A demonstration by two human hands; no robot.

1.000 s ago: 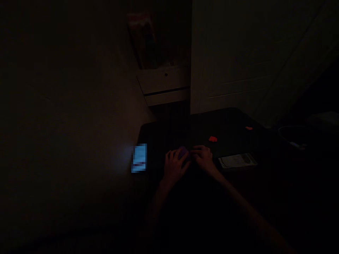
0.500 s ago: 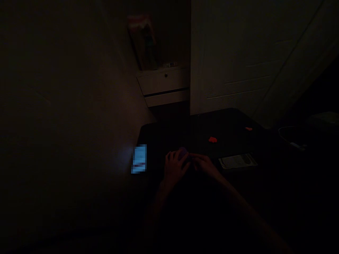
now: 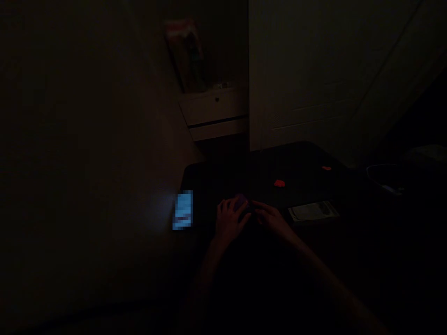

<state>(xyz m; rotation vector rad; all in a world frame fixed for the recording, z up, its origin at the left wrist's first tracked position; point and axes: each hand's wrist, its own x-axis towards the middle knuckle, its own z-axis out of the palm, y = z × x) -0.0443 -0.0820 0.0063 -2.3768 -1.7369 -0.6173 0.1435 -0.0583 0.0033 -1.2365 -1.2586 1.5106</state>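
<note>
The scene is very dark. My left hand (image 3: 228,218) is curled over a purple rounded lump (image 3: 240,202) on the black table (image 3: 223,179), its fingers around the far side and the thumb on the near side. Just right of the lump is my right hand (image 3: 274,221), its fingers stretched toward it and slightly apart. Whether those fingertips touch the lump is too dark to tell. Beyond my right hand lies a small orange-red piece (image 3: 279,184). A second orange-red piece (image 3: 326,168) sits farther right.
At the table's left edge glows a blurred bright screen (image 3: 182,210), close to the wall (image 3: 104,139). A flat printed item (image 3: 314,211) lies right of my right hand. Behind the table are a white drawer unit (image 3: 216,109) and a pale panel (image 3: 296,83).
The fingertips of my right hand have drawn a little apart beside the purple lump. My left hand stays over it. The view has shifted slightly.
</note>
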